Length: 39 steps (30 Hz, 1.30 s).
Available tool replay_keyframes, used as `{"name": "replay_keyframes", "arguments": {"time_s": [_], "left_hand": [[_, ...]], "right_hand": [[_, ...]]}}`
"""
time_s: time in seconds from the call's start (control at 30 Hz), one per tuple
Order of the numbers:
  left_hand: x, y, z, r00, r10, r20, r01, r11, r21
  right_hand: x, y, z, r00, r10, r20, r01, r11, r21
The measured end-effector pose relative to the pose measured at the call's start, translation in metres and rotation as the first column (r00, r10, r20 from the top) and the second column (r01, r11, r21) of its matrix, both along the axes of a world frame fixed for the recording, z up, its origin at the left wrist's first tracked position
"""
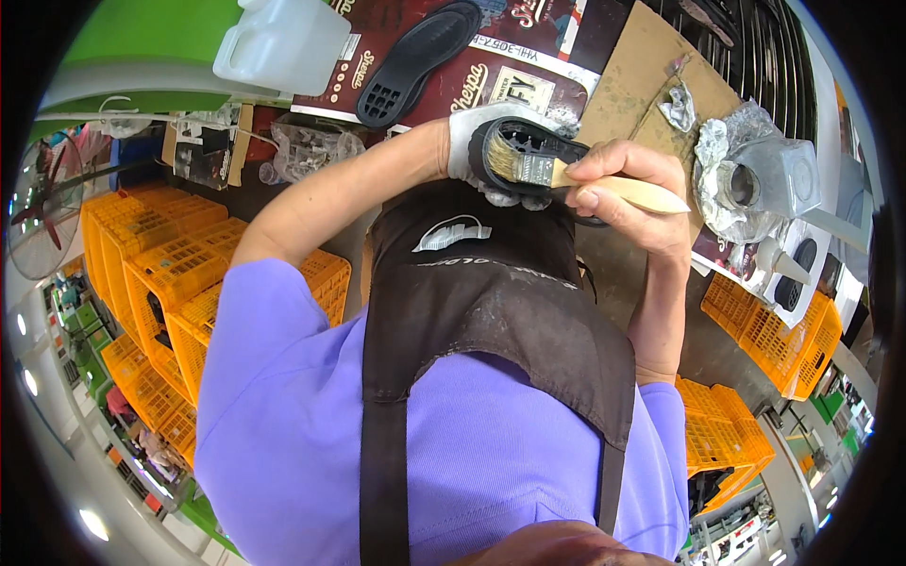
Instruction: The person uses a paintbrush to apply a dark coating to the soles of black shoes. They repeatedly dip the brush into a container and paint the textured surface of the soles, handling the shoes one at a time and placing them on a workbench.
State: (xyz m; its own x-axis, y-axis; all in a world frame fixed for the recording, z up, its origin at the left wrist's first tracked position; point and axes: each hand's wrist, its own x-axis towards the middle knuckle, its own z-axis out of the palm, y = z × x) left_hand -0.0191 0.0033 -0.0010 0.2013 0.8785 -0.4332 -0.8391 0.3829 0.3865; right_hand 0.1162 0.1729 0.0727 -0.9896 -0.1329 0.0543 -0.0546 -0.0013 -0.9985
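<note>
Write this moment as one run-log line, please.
left grip: white-gloved, holds black shoe sole | right grip: bare, holds brush, bristles within sole's rim | nearby: second sole, clear container

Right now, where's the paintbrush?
In the head view, upper right of centre: the right hand holds the paintbrush, bristles over the black sole in the left hand.

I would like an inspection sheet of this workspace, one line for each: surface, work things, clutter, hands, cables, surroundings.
Surface: maroon sheet, stained cardboard.
Work things: black sole; brush, bristles at the sole.
Clutter: second sole, whitish jug, clear jar, crumpled wrap.
Hands: left hand, white-gloved, holds the sole; right hand, bare, grips the brush.
Cables: none clearly seen.
Surroundings: orange crates, fan.
</note>
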Motion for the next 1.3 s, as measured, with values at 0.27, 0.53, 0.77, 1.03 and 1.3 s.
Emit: {"name": "replay_keyframes", "arguments": {"time_s": [0.27,0.53,0.77,1.03,1.3], "left_hand": [[-0.008,0.002,-0.006,0.918,-0.184,-0.352,0.222,0.973,0.07],[-0.009,0.004,-0.014,0.779,-0.234,-0.581,0.354,0.93,0.099],[-0.015,0.001,-0.023,0.983,-0.181,-0.044,0.182,0.983,0.028],[-0.012,0.015,0.042,0.79,0.426,-0.44,-0.275,0.889,0.366],[0.024,0.017,0.054,-0.221,0.556,-0.801,-0.141,0.795,0.59]], "right_hand": [[-0.011,0.009,-0.003,0.983,0.183,-0.011,-0.183,0.983,0.01],[-0.023,0.019,0.003,0.94,0.341,-0.026,-0.335,0.932,0.139],[-0.01,0.034,0.009,0.935,0.354,0.022,-0.347,0.898,0.272],[0.023,0.052,0.034,0.926,-0.225,-0.302,0.224,0.974,-0.038],[0.025,-0.005,0.023,0.589,-0.701,-0.401,0.664,0.703,-0.254]]}}
